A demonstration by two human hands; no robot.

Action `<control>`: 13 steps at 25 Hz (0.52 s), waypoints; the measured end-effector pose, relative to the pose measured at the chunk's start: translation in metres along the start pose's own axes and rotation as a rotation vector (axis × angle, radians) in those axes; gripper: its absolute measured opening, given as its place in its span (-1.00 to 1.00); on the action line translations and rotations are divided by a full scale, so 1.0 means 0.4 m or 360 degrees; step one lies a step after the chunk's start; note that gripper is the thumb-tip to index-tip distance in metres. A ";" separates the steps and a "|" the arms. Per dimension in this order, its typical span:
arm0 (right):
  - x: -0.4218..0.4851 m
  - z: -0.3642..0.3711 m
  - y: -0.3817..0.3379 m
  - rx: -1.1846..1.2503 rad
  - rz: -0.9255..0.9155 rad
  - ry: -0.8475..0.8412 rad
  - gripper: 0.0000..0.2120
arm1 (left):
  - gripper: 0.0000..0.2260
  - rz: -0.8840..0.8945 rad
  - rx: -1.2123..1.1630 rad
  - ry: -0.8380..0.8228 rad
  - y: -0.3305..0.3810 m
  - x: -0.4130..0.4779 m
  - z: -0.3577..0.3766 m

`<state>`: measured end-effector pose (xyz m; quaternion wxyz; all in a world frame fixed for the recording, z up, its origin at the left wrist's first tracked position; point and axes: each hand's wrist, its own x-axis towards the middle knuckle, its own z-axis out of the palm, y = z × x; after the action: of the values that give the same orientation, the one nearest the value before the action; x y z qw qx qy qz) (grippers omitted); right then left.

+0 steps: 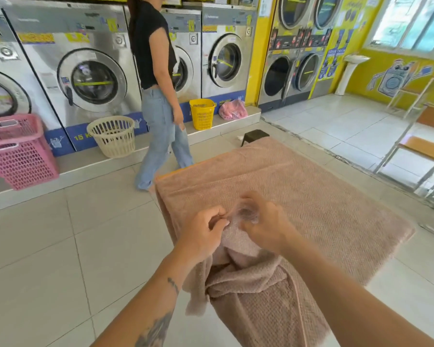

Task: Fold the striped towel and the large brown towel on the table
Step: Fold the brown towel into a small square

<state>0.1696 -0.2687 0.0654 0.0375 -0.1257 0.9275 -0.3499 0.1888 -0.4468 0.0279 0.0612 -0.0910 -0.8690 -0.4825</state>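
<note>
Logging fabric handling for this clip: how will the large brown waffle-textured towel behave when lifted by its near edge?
Probably floppy: the large brown waffle-textured towel bunches and sags below where the left hand pinches it. Likely hefty for a towel, since it looks thick and spreads wide. Its nubby weave should resist slipping.

Matt, nubby waffle weave on the large pinkish-brown cloth towel (298, 196), pale square floor tiles (60, 246) smooth & semi-glossy, silver washing machine (40, 58) front brushed metal w/ shiny glass door, pink lattice plastic basket (23, 156), cream round plastic basket (112, 139) & yellow plastic basket (202, 115) all dull-ish.
</note>
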 end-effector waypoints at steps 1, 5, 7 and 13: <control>0.008 0.009 -0.002 0.0026 -0.0016 -0.0005 -0.63 | -0.79 0.0034 -0.0006 0.0001 -0.011 0.012 -0.006; 0.027 0.002 -0.018 -0.0120 0.0009 0.0170 -0.86 | -0.90 -0.0020 -0.0038 -0.0078 -0.068 0.032 -0.025; 0.034 -0.023 -0.028 -0.0103 0.0046 0.0318 -0.83 | -0.92 -0.0134 0.0004 -0.0188 -0.105 0.021 -0.020; 0.022 -0.125 0.027 -0.0113 0.0370 0.0741 -0.70 | -0.89 -0.0417 -0.0133 -0.0198 -0.224 -0.058 -0.039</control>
<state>0.1509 -0.2312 0.0963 -0.1415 0.0645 0.9311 -0.3300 0.1921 -0.5086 -0.0425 -0.0602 -0.0092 -0.8548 -0.5154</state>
